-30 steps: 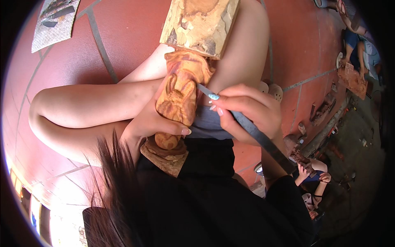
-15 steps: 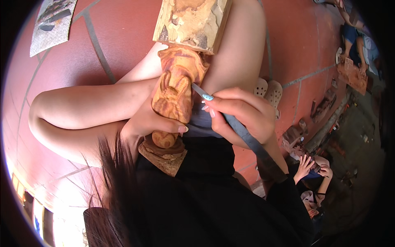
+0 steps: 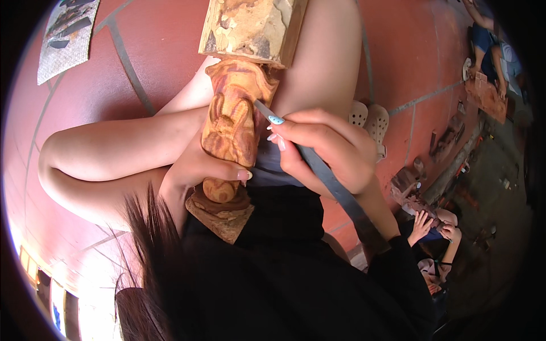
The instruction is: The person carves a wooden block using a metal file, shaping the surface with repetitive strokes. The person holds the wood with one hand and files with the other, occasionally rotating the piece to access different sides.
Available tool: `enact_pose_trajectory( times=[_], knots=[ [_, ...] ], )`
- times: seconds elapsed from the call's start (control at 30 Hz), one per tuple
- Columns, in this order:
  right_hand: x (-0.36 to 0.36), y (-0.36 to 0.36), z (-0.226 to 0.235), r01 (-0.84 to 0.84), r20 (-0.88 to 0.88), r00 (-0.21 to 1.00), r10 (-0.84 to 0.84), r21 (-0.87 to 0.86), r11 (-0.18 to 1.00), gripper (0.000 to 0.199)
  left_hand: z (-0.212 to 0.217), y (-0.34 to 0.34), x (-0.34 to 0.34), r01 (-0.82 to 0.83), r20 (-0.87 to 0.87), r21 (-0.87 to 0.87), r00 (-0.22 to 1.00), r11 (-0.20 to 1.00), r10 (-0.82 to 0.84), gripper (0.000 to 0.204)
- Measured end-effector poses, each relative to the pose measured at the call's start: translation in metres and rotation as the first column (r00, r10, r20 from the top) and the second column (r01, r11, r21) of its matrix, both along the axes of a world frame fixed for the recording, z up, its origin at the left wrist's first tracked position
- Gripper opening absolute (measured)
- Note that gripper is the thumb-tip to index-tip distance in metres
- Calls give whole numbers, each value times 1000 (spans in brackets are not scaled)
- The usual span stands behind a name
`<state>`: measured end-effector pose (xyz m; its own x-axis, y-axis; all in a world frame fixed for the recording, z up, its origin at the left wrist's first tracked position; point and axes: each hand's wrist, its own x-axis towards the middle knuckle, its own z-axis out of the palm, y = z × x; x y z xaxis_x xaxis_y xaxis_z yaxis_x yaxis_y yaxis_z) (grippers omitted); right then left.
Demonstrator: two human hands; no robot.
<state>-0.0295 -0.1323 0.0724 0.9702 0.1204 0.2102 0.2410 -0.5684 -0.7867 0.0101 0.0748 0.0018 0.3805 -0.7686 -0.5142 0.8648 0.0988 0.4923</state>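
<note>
Across my lap lies a carved wooden figure [image 3: 230,125], orange-brown with dark grain, its rounded end toward my body. At its far end is an uncarved block [image 3: 247,28] with pale, flaking sides. My left hand [image 3: 199,167] wraps around the figure near the rounded end, thumb across the top; the other fingers are hidden beneath. In my right hand [image 3: 330,145] is a long flat grey carving knife [image 3: 335,190], gripped like a pen. Its narrow tip touches or nearly touches the figure's right side, and its wide end runs back along my forearm.
A pale woven mat [image 3: 65,42] with dark flat tools lies on the red tiled floor [image 3: 404,51] at far left. Beige clogs [image 3: 375,128] stand right of my leg. Wooden pieces [image 3: 449,136] lie farther right, where other people work with their hands.
The figure, both hands and the knife have shifted slightly left in the picture. The knife tip stays by the figure's right side, and both grips are kept.
</note>
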Motion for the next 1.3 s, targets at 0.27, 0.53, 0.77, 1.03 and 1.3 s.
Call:
enact_pose_trajectory(
  times=[0.27,0.53,0.77,1.03,1.3],
  knots=[
    [-3,-4,6,-58,-14,998,58,9,998,25,4,5,1,58,-29,28,998,998,-57,78],
    [3,-4,-2,-78,95,992,83,-59,995,21,2,0,-1,11,12,12,1000,1000,-11,74],
    [2,-10,7,-173,-5,985,173,-112,979,21,3,-1,-4,-18,24,38,1000,999,17,76],
    [4,-13,5,-184,2,983,186,-98,978,20,5,0,-1,3,28,38,1000,999,-4,73],
    [0,-15,10,-241,-9,970,241,-101,965,21,7,3,1,20,-8,36,1000,999,-19,70]
  ],
)
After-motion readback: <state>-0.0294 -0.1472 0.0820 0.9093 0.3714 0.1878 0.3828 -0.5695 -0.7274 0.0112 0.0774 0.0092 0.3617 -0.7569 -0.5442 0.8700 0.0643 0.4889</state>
